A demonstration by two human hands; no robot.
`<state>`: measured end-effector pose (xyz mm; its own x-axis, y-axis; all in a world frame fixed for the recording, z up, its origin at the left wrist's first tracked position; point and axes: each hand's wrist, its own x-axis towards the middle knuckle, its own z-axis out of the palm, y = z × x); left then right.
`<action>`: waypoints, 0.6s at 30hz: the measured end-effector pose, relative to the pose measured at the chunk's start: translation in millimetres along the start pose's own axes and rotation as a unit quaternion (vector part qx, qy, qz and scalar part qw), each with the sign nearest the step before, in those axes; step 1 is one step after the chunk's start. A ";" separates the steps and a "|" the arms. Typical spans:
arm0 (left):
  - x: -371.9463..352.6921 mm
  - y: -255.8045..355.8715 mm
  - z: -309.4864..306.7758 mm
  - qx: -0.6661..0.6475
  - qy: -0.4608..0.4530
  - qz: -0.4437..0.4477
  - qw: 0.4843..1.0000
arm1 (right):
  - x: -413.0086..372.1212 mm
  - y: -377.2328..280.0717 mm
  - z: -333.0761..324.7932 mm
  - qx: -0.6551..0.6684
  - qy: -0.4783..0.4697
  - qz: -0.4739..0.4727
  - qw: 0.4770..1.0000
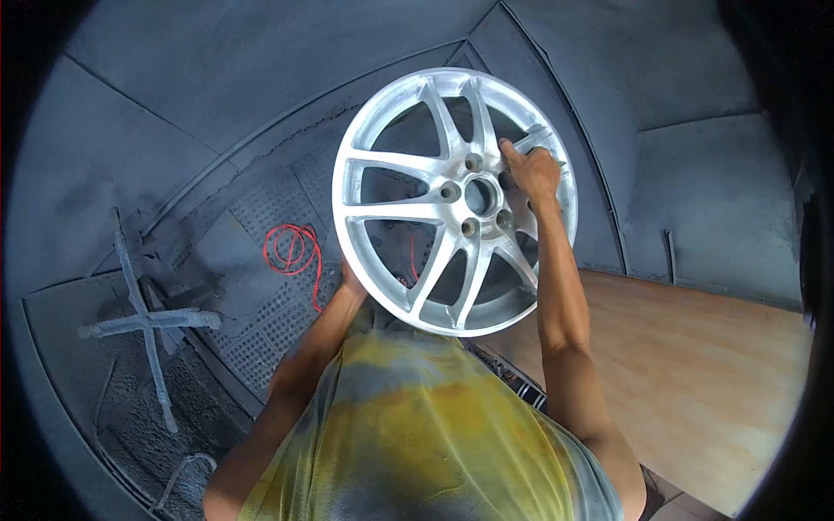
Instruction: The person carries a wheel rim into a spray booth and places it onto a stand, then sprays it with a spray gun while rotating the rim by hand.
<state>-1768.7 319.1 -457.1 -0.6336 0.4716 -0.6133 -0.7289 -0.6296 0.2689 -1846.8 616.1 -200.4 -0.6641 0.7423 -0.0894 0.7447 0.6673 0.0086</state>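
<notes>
A silver alloy wheel rim with split spokes and a round centre hole (408, 210) is held up in front of my chest, its face turned to the camera. My right hand (532, 172) grips a spoke on the rim's upper right side, the thumb pointing up near the hub and the other fingers bent over the spoke. At the rim's lower left edge is my left hand (353, 282), pressed against the back or outer side. Its fingers are mostly hidden behind the rim.
A red coiled hose (294, 250) lies on the perforated floor (256, 343) at the left. A grey-coated cross-shaped stand (148, 319) is farther left. At the right is a light wooden board (695, 365). Grey walls (712, 191) surround the area.
</notes>
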 end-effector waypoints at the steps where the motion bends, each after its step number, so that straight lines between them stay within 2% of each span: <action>1: 3.4 3.4 -2.1 0.002 0.004 -0.006 1.000 | -3.2 -4.3 -2.7 0.014 -0.008 -0.004 1.000; 8: 22.3 26.2 7.8 0.030 0.013 -0.023 0.999 | 5.0 -17.9 -1.7 0.057 0.022 -0.031 0.998; 11: 27.2 24.6 12.6 0.038 0.013 -0.024 0.999 | 3.9 -19.6 -1.6 0.057 -0.015 -0.015 0.998; 14: 25.3 24.7 12.0 0.054 0.021 -0.028 0.998 | 6.1 -3.5 19.3 0.031 0.004 -0.021 0.999; 17: 22.0 19.3 -2.3 0.049 0.044 -0.020 0.998 | 10.9 -9.0 7.7 0.050 -0.001 -0.042 0.998; 18: 20.8 17.8 -9.4 0.055 0.059 -0.020 0.997 | 11.6 -1.6 4.1 0.044 -0.035 -0.045 0.997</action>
<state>-1792.4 311.9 -472.0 -0.5731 0.4155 -0.7064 -0.7812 -0.5374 0.3177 -1855.4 623.4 -205.6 -0.7245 0.6714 -0.1560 0.6873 0.7209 -0.0895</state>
